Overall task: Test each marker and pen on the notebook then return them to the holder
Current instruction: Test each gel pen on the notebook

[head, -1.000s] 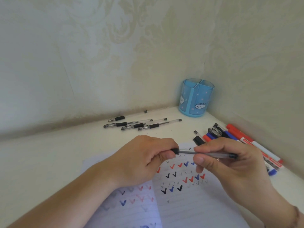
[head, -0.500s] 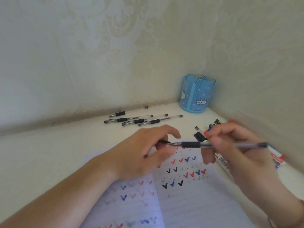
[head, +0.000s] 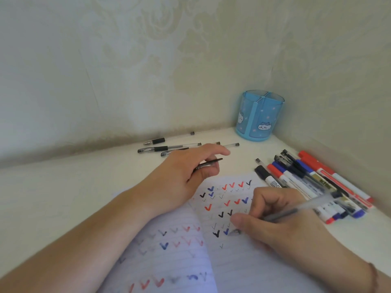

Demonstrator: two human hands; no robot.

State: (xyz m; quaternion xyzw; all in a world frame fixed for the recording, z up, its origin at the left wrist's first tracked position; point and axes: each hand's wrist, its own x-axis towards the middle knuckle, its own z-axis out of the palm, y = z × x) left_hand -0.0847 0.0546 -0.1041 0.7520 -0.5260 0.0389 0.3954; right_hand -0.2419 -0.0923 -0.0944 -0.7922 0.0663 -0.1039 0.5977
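My right hand grips a clear-barrelled pen, its tip down on the right page of the open lined notebook, among red, blue and black tick marks. My left hand hovers over the notebook's top edge and holds the pen's black cap between thumb and fingers. The blue cat-print holder stands in the corner and looks empty.
Several black gel pens lie by the back wall, partly behind my left hand. A pile of red, blue and black markers and pens lies to the right of the notebook, near the right wall.
The cap came off the pen and stays in my left hand, which lifted away to the back. My right hand turned the pen and lowered its tip onto the page.
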